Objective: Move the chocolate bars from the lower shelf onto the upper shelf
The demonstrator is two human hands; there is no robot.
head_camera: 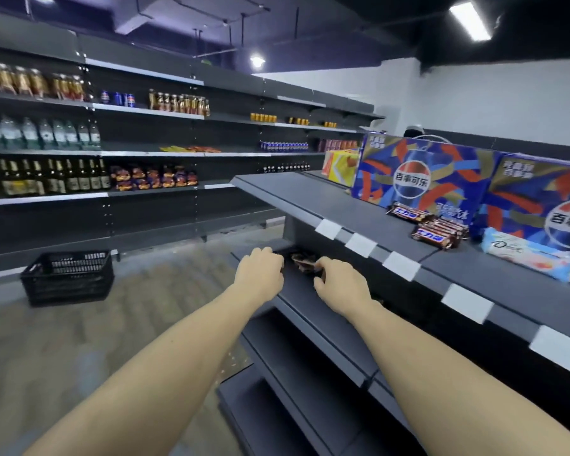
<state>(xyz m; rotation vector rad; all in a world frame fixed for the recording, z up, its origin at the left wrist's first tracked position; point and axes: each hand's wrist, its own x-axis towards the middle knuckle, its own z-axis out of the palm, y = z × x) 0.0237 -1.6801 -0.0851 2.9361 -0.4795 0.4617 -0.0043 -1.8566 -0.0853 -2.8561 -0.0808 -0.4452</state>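
Brown chocolate bars (302, 261) lie in shadow on the dark lower shelf (297, 291), between my two hands. My left hand (260, 269) reaches in at their left with fingers curled at the bars' edge; the fingertips are hidden. My right hand (341, 283) is at their right, thumb and fingers pinching the end of a bar. On the upper shelf (310, 199) lies a pile of several chocolate bars (436, 230) with blue labels, and one more bar (408, 212) just behind it.
Two large blue cola cartons (422, 179) stand at the back of the upper shelf, with a pale blue packet (527, 258) at the right. A black plastic crate (68, 278) sits on the floor at left. Stocked drink shelves (89, 153) line the far wall.
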